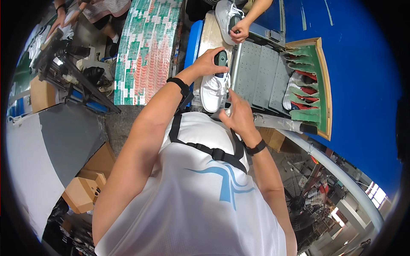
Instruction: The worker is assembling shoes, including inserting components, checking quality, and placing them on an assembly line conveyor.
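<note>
A white lace-up sneaker lies on a narrow bench in front of me, its toe toward my body. A dark green shoe last fills its opening. My left hand is closed around the last and the heel end, thumb on one side and fingers on the other. Beside the toe and laces is my right hand, its forefinger and thumb spread apart; no object shows between them. Farther off, a co-worker's hand rests on a second white sneaker that also has a dark last in it.
Right of the bench runs a metal conveyor into an opening with torn green flaps, where another shoe sits. A blue panel stands beyond. To the left are a stack wrapped in green-and-white printed film and cardboard boxes.
</note>
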The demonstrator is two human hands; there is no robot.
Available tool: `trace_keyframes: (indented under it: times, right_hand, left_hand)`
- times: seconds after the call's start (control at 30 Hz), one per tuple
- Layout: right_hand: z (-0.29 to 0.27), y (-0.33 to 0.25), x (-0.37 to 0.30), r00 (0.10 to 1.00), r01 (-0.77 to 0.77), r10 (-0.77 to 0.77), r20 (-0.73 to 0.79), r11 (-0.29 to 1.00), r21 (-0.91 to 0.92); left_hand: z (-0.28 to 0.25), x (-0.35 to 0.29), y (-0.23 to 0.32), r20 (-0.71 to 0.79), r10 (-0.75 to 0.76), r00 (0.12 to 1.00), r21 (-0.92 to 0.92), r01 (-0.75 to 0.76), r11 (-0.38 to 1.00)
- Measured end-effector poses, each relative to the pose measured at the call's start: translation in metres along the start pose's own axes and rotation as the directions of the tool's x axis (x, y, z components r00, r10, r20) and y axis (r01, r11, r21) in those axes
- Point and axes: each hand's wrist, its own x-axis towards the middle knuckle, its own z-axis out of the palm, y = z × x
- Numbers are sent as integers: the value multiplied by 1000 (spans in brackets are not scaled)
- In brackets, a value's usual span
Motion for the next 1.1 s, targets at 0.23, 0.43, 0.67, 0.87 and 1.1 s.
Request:
trace_keyframes:
  times: [0.23,0.43,0.67,0.87,1.1]
  right_hand:
    - [33,11,40,997,36,-34,74,999,-28]
    - [44,-1,51,997,-1,-3,75,999,45]
    - [0,0,-3,958,-151,96,271,971,188]
    - [16,3,16,991,-48,23,130,980,195]
    - [56,6,23,995,-8,0,104,997,74]
  left_hand:
    - [0,1,1,9,9,1000,-32,-8,999]
    - [2,1,1,4,-22,1000,-3,22,1000]
    - [0,2,-4,-3,-6,1000,-20,6,1000]
    - [3,2,-4,-8,-7,1000,-8,7,1000]
    - [5,3,-6,-15,2,1000,-4,-2,1000]
